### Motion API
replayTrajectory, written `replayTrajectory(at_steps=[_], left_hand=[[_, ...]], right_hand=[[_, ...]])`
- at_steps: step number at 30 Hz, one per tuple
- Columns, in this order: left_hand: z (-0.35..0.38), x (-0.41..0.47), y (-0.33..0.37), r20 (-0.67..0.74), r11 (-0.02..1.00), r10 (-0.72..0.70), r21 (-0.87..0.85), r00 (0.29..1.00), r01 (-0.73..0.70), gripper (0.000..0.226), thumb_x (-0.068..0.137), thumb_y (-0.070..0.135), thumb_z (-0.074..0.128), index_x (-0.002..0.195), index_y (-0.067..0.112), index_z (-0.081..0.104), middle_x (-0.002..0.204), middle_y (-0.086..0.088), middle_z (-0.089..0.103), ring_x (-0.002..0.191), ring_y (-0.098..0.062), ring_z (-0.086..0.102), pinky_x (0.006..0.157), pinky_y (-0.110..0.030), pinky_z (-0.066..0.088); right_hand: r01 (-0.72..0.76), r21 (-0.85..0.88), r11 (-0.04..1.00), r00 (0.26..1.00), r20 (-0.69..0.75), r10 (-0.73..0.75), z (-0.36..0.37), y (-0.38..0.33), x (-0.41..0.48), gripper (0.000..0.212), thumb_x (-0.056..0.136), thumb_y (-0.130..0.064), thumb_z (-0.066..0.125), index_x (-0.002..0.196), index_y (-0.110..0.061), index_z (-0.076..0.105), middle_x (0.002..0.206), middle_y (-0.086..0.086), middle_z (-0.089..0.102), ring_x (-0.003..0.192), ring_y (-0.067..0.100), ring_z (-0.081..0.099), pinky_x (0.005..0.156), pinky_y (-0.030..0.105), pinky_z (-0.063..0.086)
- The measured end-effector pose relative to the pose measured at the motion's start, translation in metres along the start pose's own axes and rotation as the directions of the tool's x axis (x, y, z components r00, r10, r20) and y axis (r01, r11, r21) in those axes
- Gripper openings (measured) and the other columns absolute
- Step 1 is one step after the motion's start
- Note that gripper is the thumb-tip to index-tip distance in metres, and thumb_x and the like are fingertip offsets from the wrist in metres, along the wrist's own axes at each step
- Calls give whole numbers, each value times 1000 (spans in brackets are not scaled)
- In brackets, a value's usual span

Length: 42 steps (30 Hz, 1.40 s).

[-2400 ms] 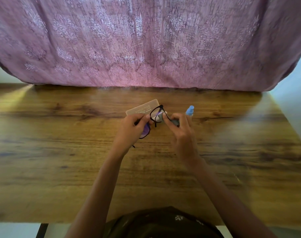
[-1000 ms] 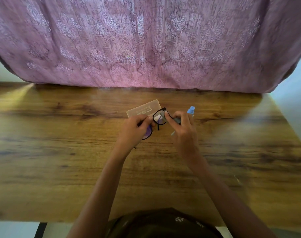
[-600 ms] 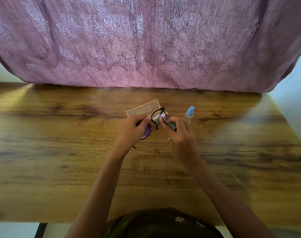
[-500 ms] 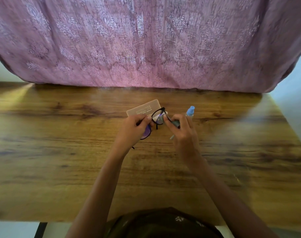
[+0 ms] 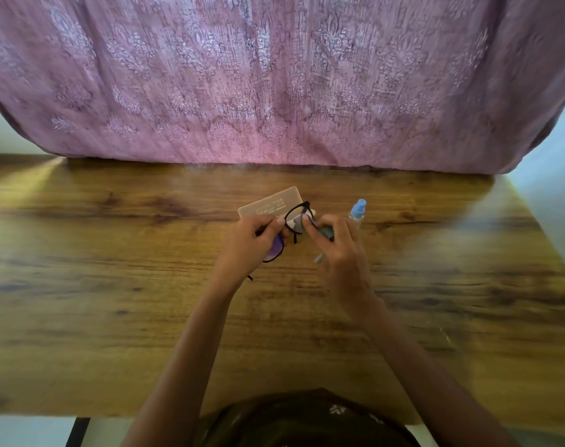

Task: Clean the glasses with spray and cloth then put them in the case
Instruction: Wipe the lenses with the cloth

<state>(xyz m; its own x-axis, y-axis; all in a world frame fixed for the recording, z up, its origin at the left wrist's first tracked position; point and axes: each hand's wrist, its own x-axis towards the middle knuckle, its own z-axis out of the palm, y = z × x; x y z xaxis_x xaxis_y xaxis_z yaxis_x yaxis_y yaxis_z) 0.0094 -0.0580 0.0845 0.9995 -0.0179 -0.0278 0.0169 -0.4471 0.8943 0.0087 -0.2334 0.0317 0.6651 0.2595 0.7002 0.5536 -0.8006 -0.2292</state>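
Black-framed glasses point(image 5: 296, 210) are held up above the middle of the wooden table point(image 5: 113, 285). My left hand point(image 5: 248, 245) grips them around one lens, and a purple-tinted lens shows below its fingers. My right hand point(image 5: 340, 253) pinches a small grey-green cloth point(image 5: 325, 232) against the other lens. A flat beige case point(image 5: 271, 203) lies on the table just behind the glasses. A clear spray bottle point(image 5: 357, 212) with a blue cap stands right of them, partly hidden by my right hand.
A pink patterned fabric point(image 5: 274, 85) hangs along the table's far edge. The table's right edge point(image 5: 532, 227) runs diagonally, with pale floor beyond. Bare wood lies to the left and in front of my hands.
My right hand rubbed the cloth back and forth over the lens, shifting slightly left so more of the spray bottle shows. My left hand kept its hold on the glasses.
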Motion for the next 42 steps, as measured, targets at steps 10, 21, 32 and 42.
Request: replayTrajectory(at_steps=[10, 21, 32, 42], left_hand=[[0, 2, 0, 6, 1000, -8, 30, 1000, 8, 30, 98, 30, 54, 73, 26, 69, 65, 13, 64, 70, -9, 60, 74, -42, 55], [-4, -4, 8, -11, 997, 36, -73, 999, -37, 30, 100, 23, 51, 77, 19, 70, 76, -6, 70, 79, -30, 64, 85, -51, 52], [-11, -9, 7, 9, 986, 83, -145, 997, -81, 32, 102, 12, 44, 86, 2, 69, 84, -10, 71, 86, -23, 66, 86, -33, 50], [-14, -14, -9, 25, 966, 161, -208, 987, -152, 28, 101, 7, 45, 87, 2, 69, 92, -4, 71, 93, -9, 64, 84, -17, 47]], right_hand=[[63, 0, 998, 998, 11, -63, 3, -9, 2, 33, 92, -3, 57, 124, -1, 64, 107, 17, 64, 100, 25, 56, 82, 32, 56], [-275, 192, 942, 956, -47, 289, -15, 7, 13, 42, 91, 1, 40, 128, 3, 59, 109, 19, 56, 99, 25, 54, 89, 26, 49], [-590, -5, 808, 719, 451, 528, -10, 29, -7, 35, 93, -13, 61, 128, -13, 59, 130, 4, 54, 119, 12, 46, 95, 18, 31], [-620, 584, -523, 449, 812, 374, -34, 13, 51, 47, 87, -35, 66, 118, 0, 64, 106, 14, 72, 94, 20, 71, 74, 25, 57]])
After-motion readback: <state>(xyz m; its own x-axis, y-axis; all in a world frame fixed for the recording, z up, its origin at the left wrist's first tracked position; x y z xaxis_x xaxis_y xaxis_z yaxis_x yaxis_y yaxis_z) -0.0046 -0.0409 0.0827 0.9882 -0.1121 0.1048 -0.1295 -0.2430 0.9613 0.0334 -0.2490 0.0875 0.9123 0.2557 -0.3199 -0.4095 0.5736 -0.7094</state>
